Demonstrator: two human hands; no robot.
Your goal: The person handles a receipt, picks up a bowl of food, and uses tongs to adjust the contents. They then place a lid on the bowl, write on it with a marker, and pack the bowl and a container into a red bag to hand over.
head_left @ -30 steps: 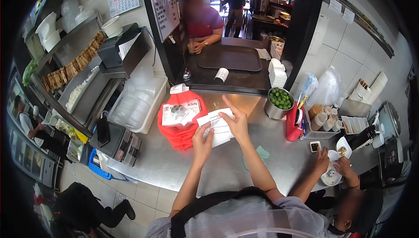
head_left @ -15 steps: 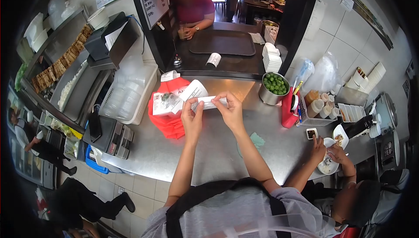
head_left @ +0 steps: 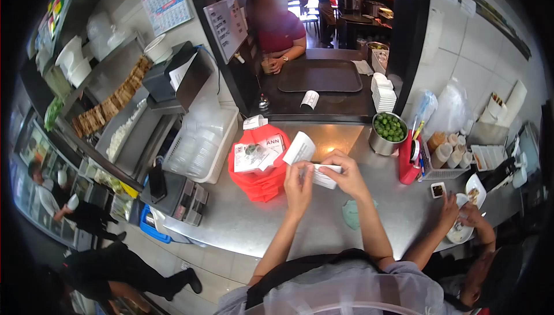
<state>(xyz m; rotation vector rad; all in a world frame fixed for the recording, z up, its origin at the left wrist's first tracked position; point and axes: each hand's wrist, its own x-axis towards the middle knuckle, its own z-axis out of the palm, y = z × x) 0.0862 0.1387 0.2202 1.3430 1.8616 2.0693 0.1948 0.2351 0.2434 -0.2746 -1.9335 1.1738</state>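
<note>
My left hand point(head_left: 298, 189) and my right hand point(head_left: 345, 177) both pinch a white paper receipt point(head_left: 300, 149) over the steel counter. One end of the slip stands up in a curl beyond my left fingers, and a bent part hangs between the two hands. Just left of my left hand sits a red bag point(head_left: 258, 187). On top of the bag lie a printed white paper point(head_left: 273, 145) and a small clear plastic packet point(head_left: 254, 152). A green cloth point(head_left: 351, 214) rests on the counter beside my right forearm.
A steel pot of green limes point(head_left: 388, 139) and a red pen holder point(head_left: 408, 162) stand right of my hands. Clear plastic containers fill a white basket point(head_left: 222, 156) at left. Across the pass window, a person stands behind a dark tray point(head_left: 321, 77). A co-worker's hands point(head_left: 456, 214) handle a bowl at right.
My view has shifted, so the counter appears farther right and lower. The receipt, stretched fairly flat between my hands before, now bends downward between them. My right hand has turned over it.
</note>
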